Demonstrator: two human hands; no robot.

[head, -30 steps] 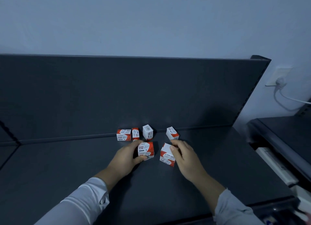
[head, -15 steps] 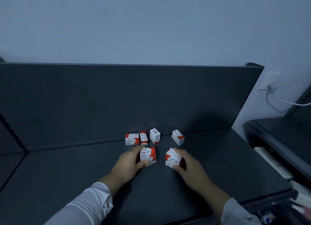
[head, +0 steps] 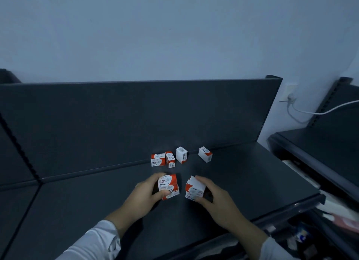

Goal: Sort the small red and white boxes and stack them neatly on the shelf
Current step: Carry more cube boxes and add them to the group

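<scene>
Left box (head: pixel 168 184) is gripped by left hand (head: pixel 143 198), right box (head: pixel 194 187) by right hand (head: pixel 218 202).

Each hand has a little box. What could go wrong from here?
1. The right hand pinches a tilted box by the fingertips, so it might slip onto the shelf.
2. The left hand holds the paper clips box; reaching back with both hands full could knock the row of boxes at the back.
3. Those boxes face different ways, so a stack started on them may lean.
</scene>
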